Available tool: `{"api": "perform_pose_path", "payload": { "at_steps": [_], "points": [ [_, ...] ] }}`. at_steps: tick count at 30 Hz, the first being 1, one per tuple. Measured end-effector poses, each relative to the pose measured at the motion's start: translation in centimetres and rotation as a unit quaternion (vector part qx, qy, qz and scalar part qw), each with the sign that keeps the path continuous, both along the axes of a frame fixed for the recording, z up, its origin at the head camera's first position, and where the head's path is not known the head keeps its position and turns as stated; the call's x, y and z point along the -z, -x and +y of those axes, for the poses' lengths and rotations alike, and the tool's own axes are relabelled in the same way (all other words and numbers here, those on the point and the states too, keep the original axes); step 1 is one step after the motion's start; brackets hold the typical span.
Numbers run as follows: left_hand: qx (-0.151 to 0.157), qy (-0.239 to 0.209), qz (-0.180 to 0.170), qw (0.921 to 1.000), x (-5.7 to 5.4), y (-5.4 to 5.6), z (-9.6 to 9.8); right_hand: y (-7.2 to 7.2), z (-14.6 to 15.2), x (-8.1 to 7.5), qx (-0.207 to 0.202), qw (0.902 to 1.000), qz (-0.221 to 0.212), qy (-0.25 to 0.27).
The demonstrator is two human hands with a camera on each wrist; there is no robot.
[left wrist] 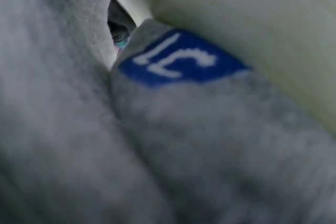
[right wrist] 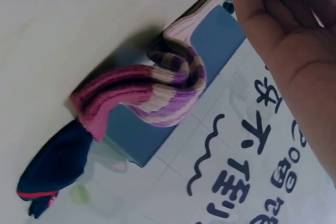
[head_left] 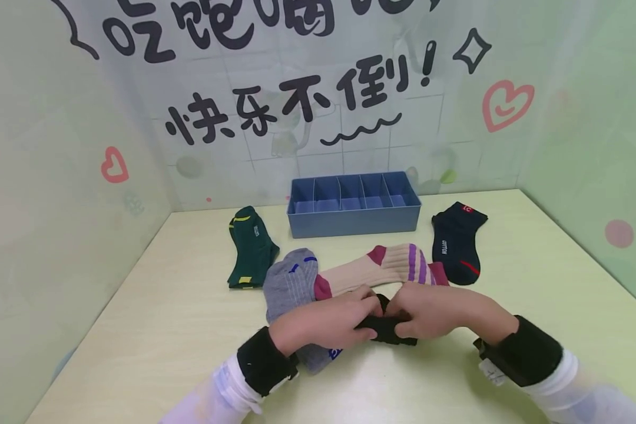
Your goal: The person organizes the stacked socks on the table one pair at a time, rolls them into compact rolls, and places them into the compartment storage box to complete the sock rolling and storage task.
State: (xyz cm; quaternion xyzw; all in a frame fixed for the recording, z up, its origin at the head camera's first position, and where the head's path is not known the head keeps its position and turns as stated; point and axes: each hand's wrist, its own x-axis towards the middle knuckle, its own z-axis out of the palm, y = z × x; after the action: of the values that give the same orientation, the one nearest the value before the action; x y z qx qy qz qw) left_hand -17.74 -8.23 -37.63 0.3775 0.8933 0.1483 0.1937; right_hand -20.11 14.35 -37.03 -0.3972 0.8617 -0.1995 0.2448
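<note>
The left hand [head_left: 344, 321] and right hand [head_left: 429, 308] both pinch a black sock [head_left: 387, 331]; striped socks [head_left: 352, 277] lie at its twelve o'clock, green socks [head_left: 249, 250] at ten.

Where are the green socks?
In the head view, the green socks lie toward the table's left, left of the blue divided box and just behind the grey socks.

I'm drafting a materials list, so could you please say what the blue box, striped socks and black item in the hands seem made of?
Blue box: probably smooth, satin plastic, given its thin, straight walls. Striped socks: soft, matt knit, shown by raised ribs; fibre unclear. Black item: likely fabric, dull and without sheen, though no weave shows.
</note>
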Motion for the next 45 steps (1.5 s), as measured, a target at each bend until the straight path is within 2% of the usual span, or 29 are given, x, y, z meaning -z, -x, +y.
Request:
{"api": "perform_pose_path", "payload": {
  "at_steps": [4,7,10,12,14,17,19,22,25,27,29,31,35,37,40,45],
  "points": [
    [-0.001,0.001,0.017,0.9999,0.1,-0.2,0.2,0.1,0.0,-0.2,0.033,0.9985,-0.041,0.013],
    [0.002,0.012,0.052,0.9986,0.0,-0.5,0.4,0.0,-0.1,-0.3,0.042,0.9981,-0.04,0.023],
    [0.011,0.028,0.105,0.994,-0.2,-0.7,0.5,-0.2,-0.2,-0.4,0.045,0.9986,-0.004,0.029],
    [0.01,0.034,0.126,0.9913,-0.2,-0.8,0.6,-0.4,-0.3,-0.4,0.042,0.9981,0.033,0.032],
    [0.0,0.04,0.13,0.9907,-0.2,-0.8,0.7,-0.7,-0.4,-0.4,0.039,0.9965,0.067,0.031],
    [-0.036,0.037,0.11,0.9925,-0.1,-0.9,0.9,-1.4,-0.8,-0.4,0.036,0.9914,0.125,0.017],
    [-0.071,0.029,0.095,0.9926,0.0,-1.0,1.0,-1.9,-1.2,-0.2,0.032,0.9825,0.183,-0.008],
    [-0.117,0.014,0.084,0.9894,0.0,-1.2,1.1,-2.7,-1.8,-0.1,0.019,0.9595,0.276,-0.05],
    [-0.136,0.016,0.103,0.9853,-0.1,-1.4,1.3,-3.4,-2.2,-0.1,0.004,0.94,0.332,-0.078],
    [-0.134,0.021,0.115,0.984,-0.1,-1.4,1.4,-3.6,-2.3,-0.1,-0.007,0.933,0.349,-0.089],
    [-0.129,0.027,0.129,0.9829,-0.2,-1.4,1.5,-3.7,-2.3,-0.2,-0.01,0.9317,0.351,-0.094],
    [-0.126,0.029,0.131,0.983,-0.2,-1.3,1.5,-3.6,-2.3,-0.2,-0.006,0.9366,0.338,-0.092],
    [-0.117,0.046,0.151,0.9806,-0.1,-1.3,1.5,-2.9,-2.4,-0.1,0.025,0.9626,0.258,-0.078],
    [-0.112,0.061,0.176,0.9761,0.0,-1.4,1.4,-2.5,-2.4,0.0,0.036,0.9731,0.218,-0.065],
    [-0.109,0.082,0.216,0.9669,0.3,-1.5,1.4,-2.0,-2.3,0.3,0.046,0.9829,0.174,-0.038],
    [-0.129,0.096,0.246,0.9559,0.7,-1.4,1.6,-1.9,-2.3,0.5,0.076,0.9892,0.125,-0.006]
  ]
}}
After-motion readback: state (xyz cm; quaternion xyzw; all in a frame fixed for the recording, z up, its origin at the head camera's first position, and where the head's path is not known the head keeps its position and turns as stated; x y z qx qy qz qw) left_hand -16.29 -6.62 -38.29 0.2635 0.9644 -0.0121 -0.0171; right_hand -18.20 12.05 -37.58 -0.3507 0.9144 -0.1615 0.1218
